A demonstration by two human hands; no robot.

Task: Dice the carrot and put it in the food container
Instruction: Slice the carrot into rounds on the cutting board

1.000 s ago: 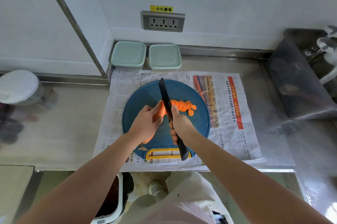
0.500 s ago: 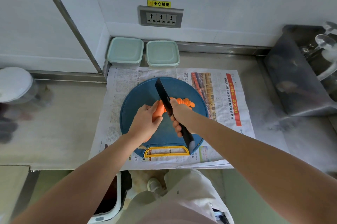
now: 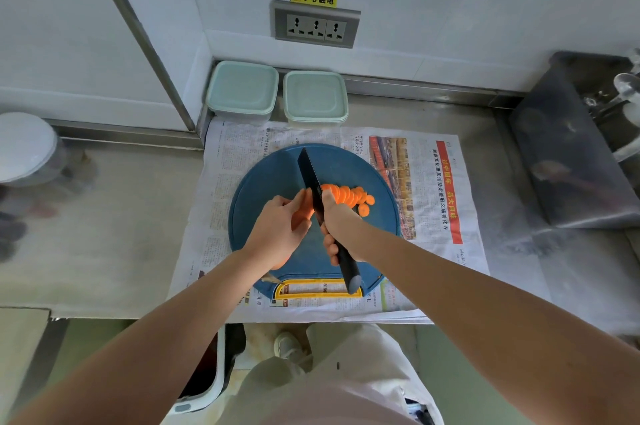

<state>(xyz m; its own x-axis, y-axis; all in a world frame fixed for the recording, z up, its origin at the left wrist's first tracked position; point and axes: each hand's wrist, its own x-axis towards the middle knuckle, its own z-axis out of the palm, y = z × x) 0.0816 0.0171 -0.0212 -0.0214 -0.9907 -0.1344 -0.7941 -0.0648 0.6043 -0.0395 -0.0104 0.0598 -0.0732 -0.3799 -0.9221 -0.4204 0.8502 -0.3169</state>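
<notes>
Left hand (image 3: 277,234) grips orange carrot (image 3: 304,208) on round blue plastic cutting board (image 3: 273,175). Right hand (image 3: 341,223) grips black knife (image 3: 313,182), blade at carrot; orange round slices (image 3: 348,196) right of blade.

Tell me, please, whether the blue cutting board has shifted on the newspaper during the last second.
No. The cutting board still overlaps the photo printed on the newspaper, and its yellow handle lies near the paper's front edge as before.

Most of carrot (image 3: 305,209) hidden under left hand (image 3: 277,234); jar (image 3: 26,149) blurred.
</notes>
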